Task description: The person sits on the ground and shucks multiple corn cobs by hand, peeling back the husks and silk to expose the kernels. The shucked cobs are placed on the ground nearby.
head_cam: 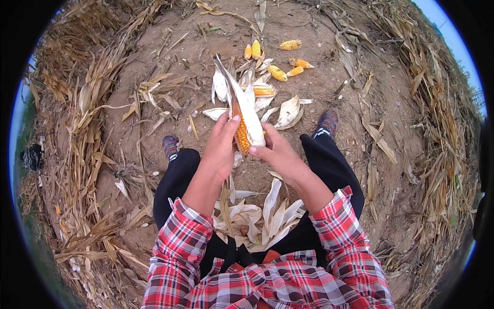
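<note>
Between my two hands is an ear of corn, its orange kernels partly bared. Pale dry husk still covers its right side and trails off beyond the far tip. My left hand grips the ear from the left, thumb on the kernels. On the right, my right hand holds the near end, thumb and fingers around the husk and the ear's base. Just beyond the hands, a partly husked ear lies among unhusked ears, one of them a pale ear at the right.
Several bare yellow cobs lie on the brown soil ahead. Loose husks are heaped between my legs. Long rows of dry corn stalks run along the left and the right. My shoes stand either side.
</note>
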Available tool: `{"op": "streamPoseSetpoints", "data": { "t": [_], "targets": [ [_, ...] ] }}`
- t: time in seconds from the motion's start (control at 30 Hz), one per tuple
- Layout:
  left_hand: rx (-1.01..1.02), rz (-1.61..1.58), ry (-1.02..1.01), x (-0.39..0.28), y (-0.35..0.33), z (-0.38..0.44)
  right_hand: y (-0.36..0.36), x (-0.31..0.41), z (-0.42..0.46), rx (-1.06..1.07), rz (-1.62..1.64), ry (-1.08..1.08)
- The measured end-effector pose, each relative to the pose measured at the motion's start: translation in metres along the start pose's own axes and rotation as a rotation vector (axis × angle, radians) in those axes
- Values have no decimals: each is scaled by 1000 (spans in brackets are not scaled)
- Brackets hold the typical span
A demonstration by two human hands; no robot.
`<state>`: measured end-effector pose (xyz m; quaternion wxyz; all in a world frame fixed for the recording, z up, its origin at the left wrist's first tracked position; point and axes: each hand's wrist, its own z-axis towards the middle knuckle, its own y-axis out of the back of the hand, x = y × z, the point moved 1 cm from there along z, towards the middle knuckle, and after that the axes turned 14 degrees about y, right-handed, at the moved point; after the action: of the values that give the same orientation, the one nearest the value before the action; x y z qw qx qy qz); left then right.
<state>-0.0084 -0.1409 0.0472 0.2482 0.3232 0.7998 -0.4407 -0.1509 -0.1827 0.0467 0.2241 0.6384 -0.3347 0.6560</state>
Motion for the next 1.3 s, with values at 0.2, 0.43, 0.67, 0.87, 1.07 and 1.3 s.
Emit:
{"op": "streamPoseSetpoints", "data": {
  "t": [0.2, 0.43, 0.67, 0.87, 1.07, 1.3],
  "targets": [
    [-45, 170, -29, 1, 4, 1, -1, 0, 1, -58, 115, -112],
    [-53, 97, -14, 14, 8, 8, 8, -14, 5, -94, -244, 180],
    [-341, 706, -249, 30, 2, 10, 7, 2, 6, -165, -543, 317],
    [-238, 636, -194, 33, -3, 5, 24, -10, 9, -198, -315, 180],
    [-78, 386, -37, 27, 0, 2, 22, -2, 10, -263, 126, -18],
    [-178, 689, -59, 25, -6, -5, 25, -2, 14, -247, -306, 183]
  ]
}}
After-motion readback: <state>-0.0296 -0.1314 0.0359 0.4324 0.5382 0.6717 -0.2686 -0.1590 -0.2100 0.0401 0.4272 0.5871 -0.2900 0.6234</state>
